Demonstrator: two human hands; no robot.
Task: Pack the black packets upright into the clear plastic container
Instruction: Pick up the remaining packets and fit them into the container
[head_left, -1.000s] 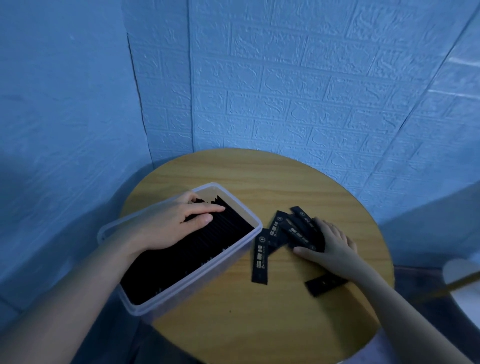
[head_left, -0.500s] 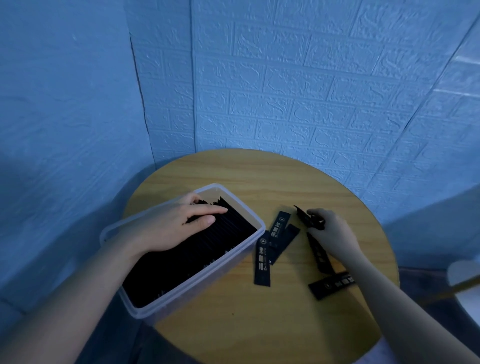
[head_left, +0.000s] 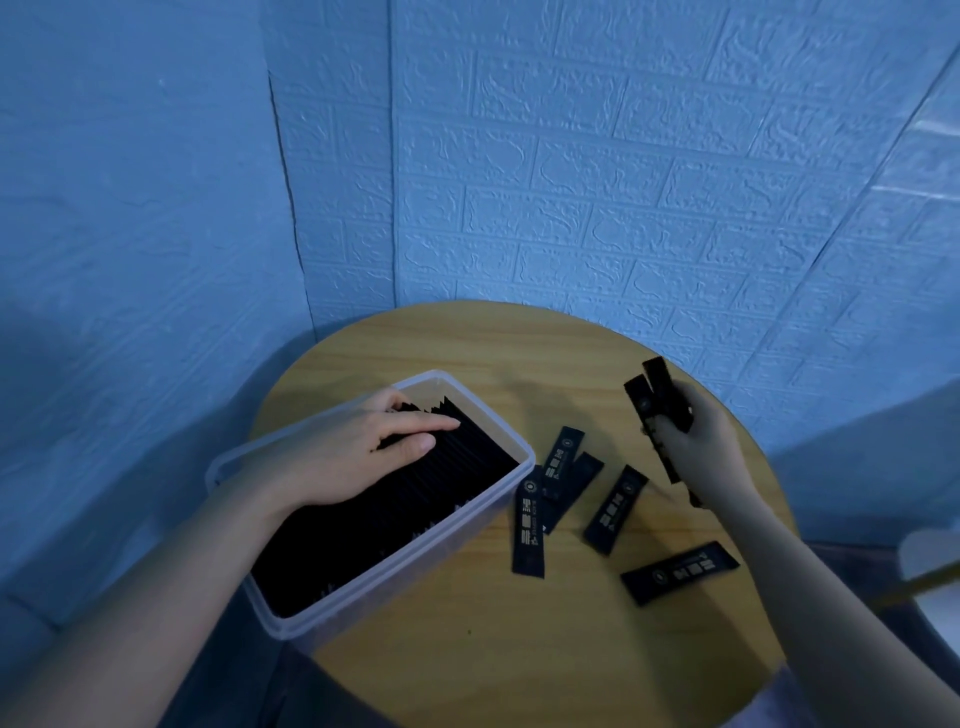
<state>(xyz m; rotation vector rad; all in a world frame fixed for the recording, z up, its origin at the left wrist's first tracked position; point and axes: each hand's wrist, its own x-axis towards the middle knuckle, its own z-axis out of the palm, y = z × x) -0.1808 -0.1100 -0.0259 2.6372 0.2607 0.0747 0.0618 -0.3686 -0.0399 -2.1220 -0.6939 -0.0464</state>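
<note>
Left hand (head_left: 337, 457) lies flat, holding nothing, on packets packed in the clear plastic container (head_left: 498, 499) at the table's (head_left: 467, 649) left edge, right hand (head_left: 696, 447) gripping a few black packets (head_left: 655, 395).

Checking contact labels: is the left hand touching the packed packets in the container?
Touching. The head view shows the left hand lying flat on the packed packets inside the clear container, no gap visible.

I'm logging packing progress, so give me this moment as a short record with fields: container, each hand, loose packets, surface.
container: clear plastic container, near table edge, holding rows of upright black packets
left hand: palm down on the packed packets
right hand: raised above the table, gripping a few held packets
loose packets: five lying flat to the right of the container
surface: round wooden table
</note>
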